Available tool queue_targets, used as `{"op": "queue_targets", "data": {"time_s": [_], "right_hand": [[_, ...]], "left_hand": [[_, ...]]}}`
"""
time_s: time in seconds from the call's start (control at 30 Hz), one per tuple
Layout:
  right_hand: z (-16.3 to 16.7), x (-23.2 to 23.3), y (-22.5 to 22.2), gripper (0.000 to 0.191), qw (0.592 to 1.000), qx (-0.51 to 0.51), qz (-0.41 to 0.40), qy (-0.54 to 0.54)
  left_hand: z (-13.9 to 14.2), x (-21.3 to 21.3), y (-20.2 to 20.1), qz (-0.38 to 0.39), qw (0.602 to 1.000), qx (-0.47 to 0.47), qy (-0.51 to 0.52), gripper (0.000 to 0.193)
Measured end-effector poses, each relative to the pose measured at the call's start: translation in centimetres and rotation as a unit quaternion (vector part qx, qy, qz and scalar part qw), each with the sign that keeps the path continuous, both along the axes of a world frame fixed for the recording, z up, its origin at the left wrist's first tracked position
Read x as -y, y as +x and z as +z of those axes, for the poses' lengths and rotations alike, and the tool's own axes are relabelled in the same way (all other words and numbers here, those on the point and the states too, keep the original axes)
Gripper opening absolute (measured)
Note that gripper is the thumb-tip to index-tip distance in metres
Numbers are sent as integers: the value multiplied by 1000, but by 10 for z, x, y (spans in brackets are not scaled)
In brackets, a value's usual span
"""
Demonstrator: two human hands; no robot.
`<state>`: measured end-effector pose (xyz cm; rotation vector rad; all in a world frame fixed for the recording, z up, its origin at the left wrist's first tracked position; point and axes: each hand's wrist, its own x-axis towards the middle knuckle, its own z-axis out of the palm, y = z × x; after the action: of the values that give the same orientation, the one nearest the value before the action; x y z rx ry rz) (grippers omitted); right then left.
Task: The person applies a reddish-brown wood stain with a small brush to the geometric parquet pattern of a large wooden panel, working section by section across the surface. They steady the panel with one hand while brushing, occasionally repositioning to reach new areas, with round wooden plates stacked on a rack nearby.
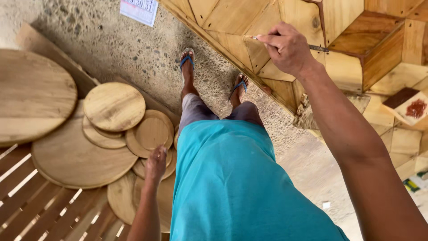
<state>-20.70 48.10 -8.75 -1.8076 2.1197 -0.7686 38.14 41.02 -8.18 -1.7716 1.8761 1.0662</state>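
Looking down, we hold our right hand up against a wood panel made of angled blocks in light and darker tones. Its fingers are pinched around a thin tool; a pale tip shows just left of the fingertips, touching the panel at a seam between blocks, and a dark metal part sticks out to the right of the hand. What kind of tool it is, we cannot tell.

Our left hand hangs low at our side, loosely curled and holding nothing. It sits in front of a heap of round wooden discs of several sizes, overlapping one another; whether it touches them, we cannot tell. A large oval board lies at the far left, overlapping the biggest disc. Below the discs runs a slatted wooden surface.

Our feet in blue flip-flops stand on a speckled concrete floor, close to the lower edge of the panel. A small box with a red smear rests on the panel at the right.
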Motion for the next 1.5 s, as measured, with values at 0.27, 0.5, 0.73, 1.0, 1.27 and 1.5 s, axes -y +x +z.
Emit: {"op": "queue_targets", "data": {"time_s": [0.27,0.5,0.73,1.0,1.27,1.5], "right_hand": [[-6,-25,-33,15,997,-19,68,-20],[-8,-34,-35,23,983,-92,159,28],[1,-49,-21,19,979,-79,177,61],[-25,-38,-42,25,992,15,116,45],[-21,-45,-34,20,978,-32,183,94],[-22,-17,-35,27,979,51,134,142]], "left_hand": [[12,-163,1,94,994,-54,-16,46],[15,-197,-11,159,987,-19,-2,48],[16,-197,-20,164,986,-30,3,48],[20,-203,-22,196,980,-8,20,49],[21,-203,-22,182,983,1,20,49],[23,-197,-25,206,978,10,27,50]]}}
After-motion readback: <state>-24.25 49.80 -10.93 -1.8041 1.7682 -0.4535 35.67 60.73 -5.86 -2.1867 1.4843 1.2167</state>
